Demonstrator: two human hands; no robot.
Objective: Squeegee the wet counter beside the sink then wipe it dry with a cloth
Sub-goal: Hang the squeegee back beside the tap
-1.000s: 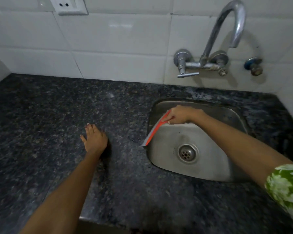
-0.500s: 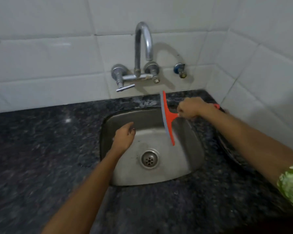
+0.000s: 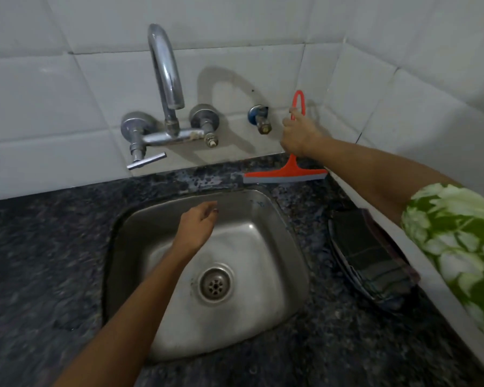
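An orange squeegee stands upright against the tiled back wall, its grey blade down on the wet strip of dark granite counter behind the sink. My right hand is closed around its handle, whose loop sticks up above my fingers. My left hand hovers over the steel sink, fingers loosely curled and holding nothing. A dark folded cloth lies on the counter to the right of the sink, partly under my right forearm.
A chrome tap with two valves and a lever juts from the wall over the sink. A small blue-capped valve sits just left of my right hand. White tiled walls meet in a corner at the right. Granite stretches out left of the sink.
My right hand carried the squeegee from the sink's left rim across to the back right and stood it blade down by the wall. My left hand left the counter and now hangs over the sink.
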